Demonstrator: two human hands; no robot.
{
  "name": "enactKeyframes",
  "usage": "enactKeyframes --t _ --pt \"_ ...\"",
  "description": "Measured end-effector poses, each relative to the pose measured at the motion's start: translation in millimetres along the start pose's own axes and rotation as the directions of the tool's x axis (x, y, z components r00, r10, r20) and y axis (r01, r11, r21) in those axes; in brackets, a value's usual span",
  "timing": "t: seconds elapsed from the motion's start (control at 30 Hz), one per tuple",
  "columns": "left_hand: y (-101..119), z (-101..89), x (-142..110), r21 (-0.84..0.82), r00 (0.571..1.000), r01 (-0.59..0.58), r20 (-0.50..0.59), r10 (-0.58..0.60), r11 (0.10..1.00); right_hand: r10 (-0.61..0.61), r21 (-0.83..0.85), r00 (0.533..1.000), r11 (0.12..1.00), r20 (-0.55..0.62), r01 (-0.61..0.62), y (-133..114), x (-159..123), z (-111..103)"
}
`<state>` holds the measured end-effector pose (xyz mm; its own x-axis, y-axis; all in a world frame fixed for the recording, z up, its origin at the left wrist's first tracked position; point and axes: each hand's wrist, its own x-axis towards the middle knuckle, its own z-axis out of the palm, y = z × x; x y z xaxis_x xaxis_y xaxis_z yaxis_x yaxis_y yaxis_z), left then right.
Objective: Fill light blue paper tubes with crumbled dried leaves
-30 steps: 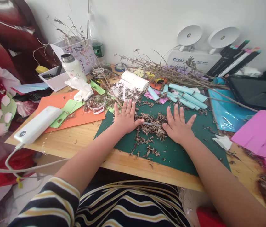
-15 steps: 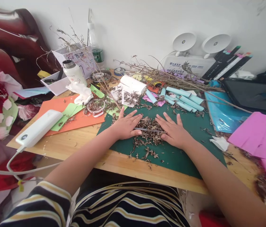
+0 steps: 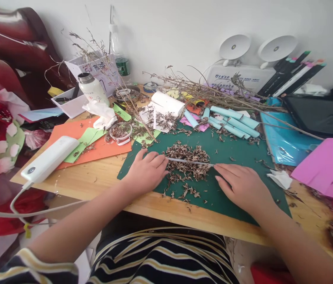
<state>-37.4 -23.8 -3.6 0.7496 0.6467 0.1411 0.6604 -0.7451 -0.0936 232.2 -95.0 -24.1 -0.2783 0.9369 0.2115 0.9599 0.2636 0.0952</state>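
My left hand (image 3: 147, 171) lies flat and open on the dark green mat (image 3: 237, 157), its fingertips touching the left end of a thin pale stick (image 3: 188, 161). On the other side, my right hand (image 3: 240, 183) also rests flat with its fingers extended, the fingertips at the stick's right end. The stick lies across a heap of dried brown leaf bits (image 3: 186, 163) in the middle of the mat. Neither hand grips anything.
Several light blue paper rolls (image 3: 231, 120), dry twigs (image 3: 213, 92) and a white paper roll (image 3: 168, 103) lie behind the mat. Orange paper (image 3: 95, 148), a white power bank (image 3: 49, 158), a small glass dish (image 3: 120, 130) and a flask (image 3: 91, 88) sit left. Pink sheets (image 3: 326, 169) and a tablet (image 3: 320, 118) sit right.
Both hands have slid back toward me and apart, off the leaf pile. The pile is now gathered between them and the stick shows in full.
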Motion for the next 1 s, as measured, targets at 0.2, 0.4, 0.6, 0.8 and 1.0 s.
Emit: enactKeyframes --t 0.2,0.4,0.6,0.8,1.0 --pt "14.7 9.0 -1.3 -0.010 0.995 0.094 0.022 -0.093 0.996 0.009 -0.040 0.999 0.999 0.045 -0.008 -8.4 -3.7 1.4" --pt "21.8 11.8 -0.5 0.002 0.988 0.124 0.091 -0.124 0.992 0.059 -0.030 0.990 0.998 0.125 -0.056 -14.1 -9.3 9.2" --pt "21.9 22.1 1.5 0.009 0.975 0.143 0.172 -0.142 0.990 0.116 -0.049 0.969 0.993 0.217 -0.108 -19.6 -2.5 11.4" --pt "18.2 24.3 7.6 -0.022 0.964 0.171 0.210 -0.163 0.985 0.167 -0.067 0.933 0.986 0.319 -0.154 -19.3 9.6 9.3" --pt "14.9 26.7 20.7 -0.044 0.954 0.226 0.213 -0.212 0.973 0.218 -0.098 0.891 0.976 0.399 -0.195 -18.6 23.2 8.3"
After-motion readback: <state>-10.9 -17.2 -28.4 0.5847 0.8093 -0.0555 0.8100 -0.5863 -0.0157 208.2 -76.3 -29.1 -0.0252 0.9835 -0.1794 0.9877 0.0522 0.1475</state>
